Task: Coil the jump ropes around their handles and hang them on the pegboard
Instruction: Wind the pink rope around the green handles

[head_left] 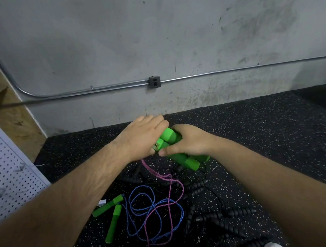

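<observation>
Feed the pink rope (152,170) up clear of the blue rope (182,211) tangled with it on the floor (279,131), laying each turn snug under steady tension. The right hand (192,140) grasps the paired green handles (171,135) above the floor. The left hand (141,137) covers their upper end where the rope enters, but whether it pinches the rope cannot be told.

Held handles (169,136) sat dead centre, left hand (145,137) at their 10, right hand (190,140) at 3. Rope tangle (155,210) lay on the floor (259,133) at 6, loose handles (112,215) at 7, pegboard (6,174) at 9, outlet (154,82) at 12.
</observation>
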`<state>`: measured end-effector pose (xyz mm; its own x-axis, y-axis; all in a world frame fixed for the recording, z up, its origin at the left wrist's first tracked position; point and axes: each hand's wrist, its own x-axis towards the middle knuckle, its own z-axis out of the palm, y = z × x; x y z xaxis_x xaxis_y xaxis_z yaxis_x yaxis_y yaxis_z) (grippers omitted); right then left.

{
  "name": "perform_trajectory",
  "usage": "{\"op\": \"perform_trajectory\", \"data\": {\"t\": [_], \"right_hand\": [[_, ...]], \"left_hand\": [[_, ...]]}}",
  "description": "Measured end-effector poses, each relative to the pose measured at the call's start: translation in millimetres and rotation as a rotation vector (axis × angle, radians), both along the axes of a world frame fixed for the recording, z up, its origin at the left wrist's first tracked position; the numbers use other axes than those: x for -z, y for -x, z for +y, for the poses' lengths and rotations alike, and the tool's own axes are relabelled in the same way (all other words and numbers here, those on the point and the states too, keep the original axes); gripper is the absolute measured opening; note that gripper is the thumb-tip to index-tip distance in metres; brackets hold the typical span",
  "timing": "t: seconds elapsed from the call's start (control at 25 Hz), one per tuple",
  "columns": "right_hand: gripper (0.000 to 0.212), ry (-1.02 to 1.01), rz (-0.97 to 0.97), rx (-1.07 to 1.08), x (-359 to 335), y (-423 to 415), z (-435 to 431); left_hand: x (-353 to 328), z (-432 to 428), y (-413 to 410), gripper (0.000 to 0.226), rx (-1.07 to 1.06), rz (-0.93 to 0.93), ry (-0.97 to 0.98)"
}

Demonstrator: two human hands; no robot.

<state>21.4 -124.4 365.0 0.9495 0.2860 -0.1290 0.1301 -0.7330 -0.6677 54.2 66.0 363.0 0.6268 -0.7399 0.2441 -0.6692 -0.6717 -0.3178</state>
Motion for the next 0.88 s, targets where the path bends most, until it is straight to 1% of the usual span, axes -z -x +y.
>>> {"op": "perform_trajectory", "data": {"t": [0.08,0.12,0.16,0.2,0.28,0.36,0.44,0.48,0.56,0.64,0.68,0.88], "right_hand": [[0.083,0.41,-0.264,0.013,3.9,2.3,0.1],[0.087,0.552,-0.391,0.032,6.3,3.5,0.1],[0.083,0.61,-0.484,0.048,9.0,3.4,0.4],[0.076,0.611,-0.528,0.062,10.7,2.7,0.7],[0.068,0.534,-0.541,0.059,14.3,-2.5,0.8],[0.065,0.482,-0.531,0.043,17.7,-6.6,0.2],[0.063,0.465,-0.572,0.042,18.6,-8.6,0.5],[0.062,0.459,-0.605,0.05,18.1,-8.6,0.9],[0.062,0.454,-0.677,0.058,16.1,-6.6,1.8],[0.064,0.456,-0.741,0.051,15.3,-3.1,2.4],[0.064,0.456,-0.769,0.049,16.1,-1.7,2.7],[0.065,0.47,-0.834,0.084,20.5,1.5,4.0]], "left_hand": [[1.8,3.6,-0.3,0.071,-0.118,0.033,0.039],[2.1,5.1,-0.2,0.07,-0.171,0.065,0.068],[1.5,6.5,0.7,0.071,-0.215,0.09,0.094],[0.4,7.8,1.4,0.072,-0.247,0.107,0.112],[-1.1,10.9,2.0,0.072,-0.273,0.096,0.122],[-0.3,13.4,0.9,0.071,-0.264,0.057,0.104],[-1.9,14.3,-0.8,0.074,-0.217,0.027,0.104],[-3.3,14.1,-0.8,0.076,-0.187,0.041,0.131],[-4.8,14.3,1.6,0.083,-0.135,0.08,0.194],[-3.4,15.7,6.0,0.094,-0.103,0.07,0.191],[-2.2,16.5,7.6,0.096,-0.092,0.054,0.177],[-4.2,19.8,3.1,0.092,-0.008,-0.128,0.118]]}}
